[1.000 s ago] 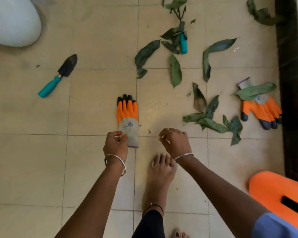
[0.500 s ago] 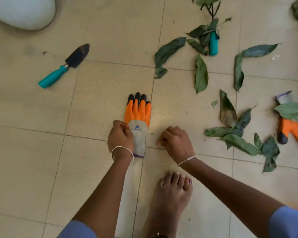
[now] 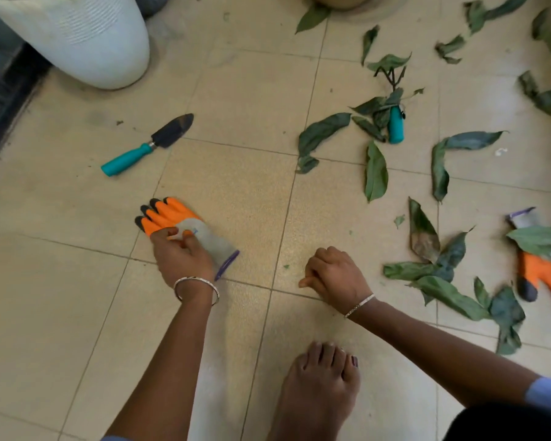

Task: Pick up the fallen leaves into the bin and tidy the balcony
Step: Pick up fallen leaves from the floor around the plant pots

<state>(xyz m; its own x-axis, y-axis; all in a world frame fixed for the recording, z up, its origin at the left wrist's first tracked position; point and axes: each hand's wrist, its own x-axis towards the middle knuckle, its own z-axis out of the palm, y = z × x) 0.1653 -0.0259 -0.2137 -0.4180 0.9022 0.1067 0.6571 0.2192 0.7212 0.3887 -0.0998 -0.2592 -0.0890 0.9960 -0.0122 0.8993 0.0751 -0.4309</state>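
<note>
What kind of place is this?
Likely a balcony or patio used for gardening: a white planter, a trowel and fallen leaves on a tiled floor.

Many green leaves (image 3: 376, 171) are scattered over the tiled floor (image 3: 236, 186), mostly on the right side. They are long and pointed, and some are curled or bent. One brown-patched leaf (image 3: 422, 232) is seen among them. A bunch of leaves (image 3: 442, 291) is piled together near the right edge. One big leaf (image 3: 541, 240) is laid across the second glove (image 3: 541, 272). An orange glove (image 3: 188, 221) with black tips and a grey cuff is laid flat, well left of the leaves, and is pinched by the left hand (image 3: 182, 259).
</note>
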